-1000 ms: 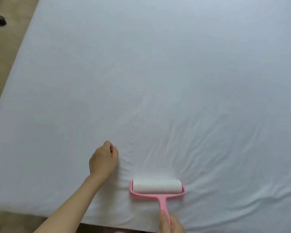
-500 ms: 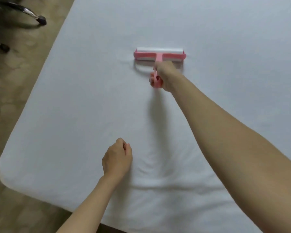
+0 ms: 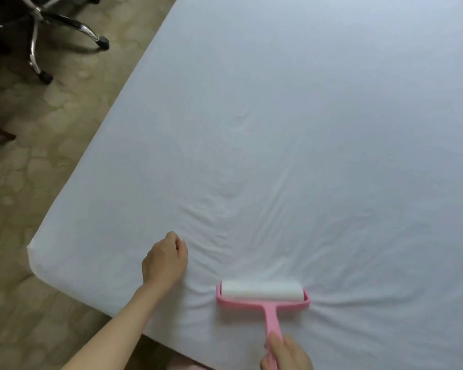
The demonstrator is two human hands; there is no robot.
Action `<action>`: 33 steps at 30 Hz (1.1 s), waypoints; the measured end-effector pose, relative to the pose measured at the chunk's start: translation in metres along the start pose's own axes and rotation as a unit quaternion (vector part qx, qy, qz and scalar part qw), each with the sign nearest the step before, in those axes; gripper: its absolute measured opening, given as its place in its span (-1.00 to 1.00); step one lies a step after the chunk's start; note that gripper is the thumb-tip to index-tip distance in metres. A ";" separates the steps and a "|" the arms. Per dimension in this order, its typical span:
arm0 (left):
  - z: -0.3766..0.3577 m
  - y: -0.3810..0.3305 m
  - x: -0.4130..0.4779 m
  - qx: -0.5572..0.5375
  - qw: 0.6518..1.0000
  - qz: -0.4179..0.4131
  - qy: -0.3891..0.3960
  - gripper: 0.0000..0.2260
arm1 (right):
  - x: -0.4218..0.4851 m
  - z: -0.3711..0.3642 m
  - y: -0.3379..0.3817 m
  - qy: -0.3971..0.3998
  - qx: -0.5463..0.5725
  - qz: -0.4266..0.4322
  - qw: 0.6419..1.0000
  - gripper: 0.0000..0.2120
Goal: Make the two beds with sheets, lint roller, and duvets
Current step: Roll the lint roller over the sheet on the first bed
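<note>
2 hands: right hand [image 3: 286, 353] grips lint roller [image 3: 262, 291] on sheet [image 3: 305, 129]; left hand [image 3: 163, 263] rests, fingers curled.

the sheet [image 3: 305, 129] under both hands was plain white with no print, shading to a cool bluish grey farther from the hands. the lint roller [image 3: 262, 295] in the right hand [image 3: 286, 353] had a bubblegum-pink frame and handle and a white roll. left of the left hand [image 3: 163, 263], the floor [image 3: 38, 182] was tan and beige in a mottled pattern of rounded, pebble-like patches. far beyond the left hand, the chair base [image 3: 62, 22] was shiny silver chrome with black casters [image 3: 103, 45]. a dark reddish-brown strip [image 3: 0, 133] showed well left of that hand.
</note>
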State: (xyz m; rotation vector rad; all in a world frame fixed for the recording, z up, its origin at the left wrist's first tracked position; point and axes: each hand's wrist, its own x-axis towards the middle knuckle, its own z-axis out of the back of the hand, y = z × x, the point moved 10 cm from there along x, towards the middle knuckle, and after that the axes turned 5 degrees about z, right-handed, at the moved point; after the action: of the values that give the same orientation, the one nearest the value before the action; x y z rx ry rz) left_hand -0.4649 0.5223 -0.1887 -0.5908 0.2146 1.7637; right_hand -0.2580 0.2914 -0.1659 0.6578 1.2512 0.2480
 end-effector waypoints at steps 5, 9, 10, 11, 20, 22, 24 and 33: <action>0.004 -0.006 0.019 -0.007 1.000 -0.022 0.000 -0.79 | 0.084 -0.015 0.180 -0.025 0.129 0.129 0.983 -0.79; 0.014 -0.010 0.044 -0.014 0.998 -0.054 0.004 -0.79 | 0.184 -0.057 0.301 -0.039 0.127 0.157 0.979 -0.64; 0.018 -0.008 0.052 -0.015 0.998 -0.060 0.005 -0.80 | 0.204 -0.067 0.316 -0.039 0.130 0.155 0.979 -0.64; 0.023 -0.005 0.061 -0.015 0.998 -0.065 0.006 -0.81 | 0.222 -0.077 0.322 -0.040 0.132 0.149 0.979 -0.66; 0.057 0.044 0.124 0.021 0.992 -0.118 0.046 -0.82 | 0.121 -0.143 0.122 -0.110 0.101 0.057 0.987 -0.70; 0.062 0.052 0.131 0.029 0.990 -0.122 0.059 -0.83 | 0.047 -0.159 0.050 -0.071 0.066 -0.020 0.995 -0.68; 0.067 0.058 0.134 0.039 0.989 -0.125 0.072 -0.83 | 0.014 -0.148 -0.003 -0.138 0.097 -0.120 0.978 -0.60; 0.088 0.076 0.156 0.054 0.986 -0.131 0.084 -0.82 | 0.068 -0.160 0.217 -0.196 0.163 0.101 0.962 -0.64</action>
State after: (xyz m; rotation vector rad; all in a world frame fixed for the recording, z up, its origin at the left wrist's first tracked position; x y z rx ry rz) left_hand -0.5873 0.6728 -0.2033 -0.6592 0.3324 1.4410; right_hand -0.3476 0.5504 -0.1191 1.0667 0.8481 0.0714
